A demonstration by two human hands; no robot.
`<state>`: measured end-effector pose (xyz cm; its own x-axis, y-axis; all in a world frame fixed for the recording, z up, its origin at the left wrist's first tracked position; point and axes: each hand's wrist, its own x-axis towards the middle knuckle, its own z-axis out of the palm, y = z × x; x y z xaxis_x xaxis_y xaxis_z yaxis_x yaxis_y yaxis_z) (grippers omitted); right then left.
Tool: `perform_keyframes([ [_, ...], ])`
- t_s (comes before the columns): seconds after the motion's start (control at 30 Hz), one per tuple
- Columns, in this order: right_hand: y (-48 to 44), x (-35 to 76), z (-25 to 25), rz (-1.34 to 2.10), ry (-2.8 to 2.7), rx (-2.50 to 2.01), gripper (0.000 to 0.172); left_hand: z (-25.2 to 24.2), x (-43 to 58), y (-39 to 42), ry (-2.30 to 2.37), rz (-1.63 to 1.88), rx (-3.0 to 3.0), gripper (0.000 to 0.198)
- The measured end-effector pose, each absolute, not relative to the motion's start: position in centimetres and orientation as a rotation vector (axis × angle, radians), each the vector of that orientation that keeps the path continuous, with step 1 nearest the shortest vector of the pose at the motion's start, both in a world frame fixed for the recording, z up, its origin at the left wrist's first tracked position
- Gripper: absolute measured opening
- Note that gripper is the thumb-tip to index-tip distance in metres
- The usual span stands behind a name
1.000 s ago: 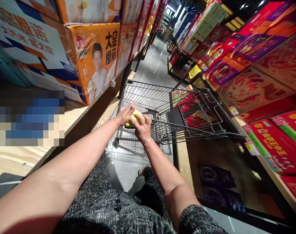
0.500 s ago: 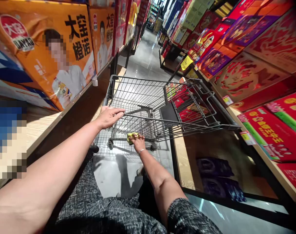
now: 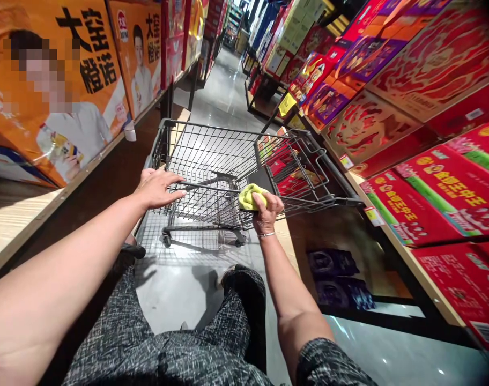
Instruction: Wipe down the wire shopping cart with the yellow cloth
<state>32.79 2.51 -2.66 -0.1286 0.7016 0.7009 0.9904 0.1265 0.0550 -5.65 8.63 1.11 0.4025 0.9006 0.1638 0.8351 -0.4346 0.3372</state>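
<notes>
A dark wire shopping cart [image 3: 212, 145] stands tilted in my view in the aisle, its basket holding nothing I can see. At its near left corner my left hand [image 3: 158, 188] lies on the top rim, fingers stretched out and thumb apart. My right hand [image 3: 268, 208] is closed around a crumpled yellow-green cloth [image 3: 250, 197], held against the near top rim right of the left hand. Part of the cloth is hidden under the fingers. A thin bracelet [image 3: 266, 234] circles the right wrist.
Orange drink cartons [image 3: 87, 107] line a wooden shelf close on the left. Red gift boxes [image 3: 437, 193] and patterned cartons [image 3: 369, 128] fill the right shelf, with dark purple packs [image 3: 335, 276] low down. A shiny grey floor [image 3: 224, 80] runs ahead between the shelves.
My right hand has come up from low in front of the basket, and right, bringing the cloth onto the near rim. My left hand stays at the cart corner. The whole view has shifted slightly.
</notes>
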Motion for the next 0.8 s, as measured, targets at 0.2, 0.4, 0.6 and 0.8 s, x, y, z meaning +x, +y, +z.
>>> perform_keyframes([
  [0.2, 1.4, 26.9, -12.8, -0.343, -2.233, -1.773, 0.034, 1.4, -5.7, 9.0, 1.58, 0.469, 2.405, 0.058],
  [0.4, 0.8, 27.5, -14.2, -0.287, -2.372, -1.631, 0.033, 1.2, -6.1, 9.5, 1.592, 0.487, 2.437, 0.059],
  [0.6, 2.1, 37.3, -5.3, -0.58, -2.061, -1.622, 0.029, 1.3, -6.2, 10.0, 1.61, 0.478, 2.44, 0.054],
  [0.8, 2.8, 42.4, 0.2, -0.88, -1.425, -1.58, 0.035, 2.2, -1.7, 9.2, 1.605, 0.565, 2.432, 0.049],
])
